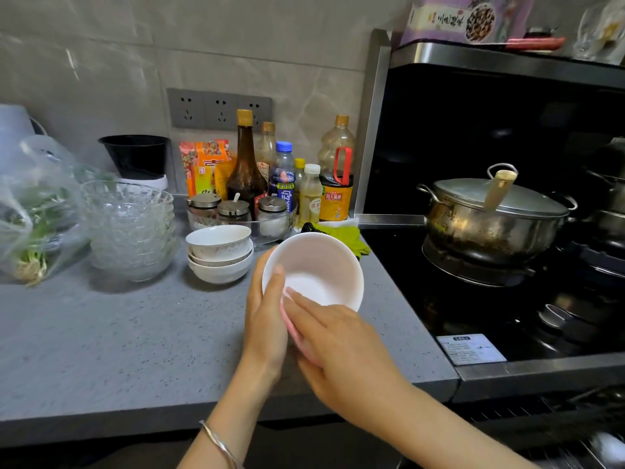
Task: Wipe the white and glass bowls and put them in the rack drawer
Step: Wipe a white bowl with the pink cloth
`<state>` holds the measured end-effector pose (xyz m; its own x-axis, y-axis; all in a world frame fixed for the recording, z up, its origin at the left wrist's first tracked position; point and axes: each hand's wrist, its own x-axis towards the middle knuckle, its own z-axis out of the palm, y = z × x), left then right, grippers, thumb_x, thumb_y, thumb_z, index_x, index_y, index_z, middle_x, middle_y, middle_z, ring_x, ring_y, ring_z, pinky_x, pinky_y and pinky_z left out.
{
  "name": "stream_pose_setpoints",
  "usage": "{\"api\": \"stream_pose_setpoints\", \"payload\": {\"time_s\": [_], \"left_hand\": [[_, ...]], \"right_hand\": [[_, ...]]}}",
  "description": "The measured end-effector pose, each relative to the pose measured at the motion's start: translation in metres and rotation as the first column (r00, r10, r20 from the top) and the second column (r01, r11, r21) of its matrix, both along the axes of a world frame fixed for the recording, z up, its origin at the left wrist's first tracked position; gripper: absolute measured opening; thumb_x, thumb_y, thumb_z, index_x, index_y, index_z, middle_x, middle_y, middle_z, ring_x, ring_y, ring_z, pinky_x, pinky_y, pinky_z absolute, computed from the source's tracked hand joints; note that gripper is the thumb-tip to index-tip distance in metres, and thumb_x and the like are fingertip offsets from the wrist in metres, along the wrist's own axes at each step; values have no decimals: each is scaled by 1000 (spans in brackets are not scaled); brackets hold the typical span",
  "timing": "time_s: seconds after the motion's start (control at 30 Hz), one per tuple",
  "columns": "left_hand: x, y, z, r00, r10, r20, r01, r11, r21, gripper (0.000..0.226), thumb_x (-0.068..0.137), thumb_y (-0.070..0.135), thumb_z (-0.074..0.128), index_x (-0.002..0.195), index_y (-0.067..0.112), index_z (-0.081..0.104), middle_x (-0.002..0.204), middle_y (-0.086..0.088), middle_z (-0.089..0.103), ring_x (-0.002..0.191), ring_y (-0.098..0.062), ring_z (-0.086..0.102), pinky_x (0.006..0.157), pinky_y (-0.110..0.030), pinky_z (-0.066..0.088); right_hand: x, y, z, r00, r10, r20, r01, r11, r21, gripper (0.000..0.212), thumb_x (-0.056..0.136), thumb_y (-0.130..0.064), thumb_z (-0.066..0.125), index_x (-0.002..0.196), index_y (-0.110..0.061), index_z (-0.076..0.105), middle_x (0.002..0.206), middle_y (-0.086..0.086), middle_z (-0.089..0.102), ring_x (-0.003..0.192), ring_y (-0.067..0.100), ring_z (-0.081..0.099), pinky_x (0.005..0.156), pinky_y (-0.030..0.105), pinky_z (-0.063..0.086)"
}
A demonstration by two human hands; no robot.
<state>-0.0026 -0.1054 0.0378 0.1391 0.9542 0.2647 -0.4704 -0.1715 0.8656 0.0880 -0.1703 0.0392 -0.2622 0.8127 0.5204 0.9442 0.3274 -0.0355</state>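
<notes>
The white bowl is held tilted above the near right part of the countertop, just left of the stove. It is gripped by the left hand, with the thumb laid over the near left rim and the fingers wrapped behind the wall. A pink cloth is pressed into the bowl's inside by the right hand, whose fingers lie fairly straight on it (whether the thumb pinches the cloth underneath cannot be told). The two hands are close together, touching or nearly so at the rim.

The step in hand is judged to be the wiping of this bowl's interior. It would be done well if the cloth were swept in full circles from the bottom up to the rim while the bowl is turned bit by bit in the left hand, so that no sector is missed. The patch under the left thumb should be covered after a small shift of the grip, and the outside and foot should be wiped as well. Pressure is best kept moderate, since the bowl is supported only at one side of its rim.

A stack of white bowls and, left of it, a stack of glass bowls stand farther back on the countertop, apparently waiting. The rack drawer cannot be made out with certainty.
</notes>
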Motion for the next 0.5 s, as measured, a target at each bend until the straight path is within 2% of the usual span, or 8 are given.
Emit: {"api": "stream_pose_setpoints", "payload": {"time_s": [0.03,0.1,0.2,0.27,0.33,0.4,0.47,0.5], "left_hand": [[-5,2,0,1000,-11,-21,12,1000,29,24,98,20,44,109,33,61,110,1,67,103,-14,64,83,-28,51],[-13,3,-2,997,-26,-73,32,995,90,27,99,17,41,109,34,59,101,14,68,95,-1,64,74,-15,50],[-14,3,-7,996,-21,-83,28,996,79,27,99,18,41,108,34,60,95,18,69,90,1,64,70,-12,50],[-9,1,-9,999,-15,-52,17,1000,23,24,98,20,43,107,34,61,97,14,70,90,-2,66,68,-14,51],[-6,-1,-7,999,-19,-44,18,1000,-8,24,97,23,45,111,32,62,105,9,69,96,-4,65,69,-14,51],[-8,-1,-3,997,-34,-62,35,999,14,23,98,21,45,108,32,62,99,14,71,92,0,66,67,-11,50],[-13,-1,2,994,-51,-100,57,997,53,25,98,18,43,102,35,61,87,22,71,84,5,66,65,-10,49],[-15,0,3,991,-55,-121,63,996,61,26,98,18,43,101,36,60,86,24,70,83,6,65,66,-10,50]], "right_hand": [[6,2,-2,999,13,48,-16,998,63,49,74,-22,51,121,-11,64,124,4,65,83,23,68,70,32,56],[20,7,-6,988,35,150,-68,974,216,36,78,-26,52,105,-16,73,114,0,70,83,17,69,80,35,56],[26,13,-13,981,-12,194,-53,944,325,26,87,-27,52,94,-19,76,104,-3,73,79,13,69,91,34,52],[16,15,-20,983,-57,173,-6,939,343,18,83,-22,64,97,-20,76,105,-5,73,66,13,66,78,25,47],[3,14,-27,984,-119,131,69,940,333,31,74,-18,75,105,-20,74,110,-6,71,55,14,59,56,21,40],[2,13,-27,984,-118,135,58,922,382,28,86,-16,61,113,-18,71,117,-4,69,58,15,61,50,24,43],[12,12,-26,986,-43,163,-31,903,428,36,101,-15,37,111,-16,72,117,0,69,69,16,66,61,28,52],[20,12,-26,981,-15,193,-72,898,435,42,104,-18,31,106,-15,73,115,0,70,74,16,68,71,30,55]]}}
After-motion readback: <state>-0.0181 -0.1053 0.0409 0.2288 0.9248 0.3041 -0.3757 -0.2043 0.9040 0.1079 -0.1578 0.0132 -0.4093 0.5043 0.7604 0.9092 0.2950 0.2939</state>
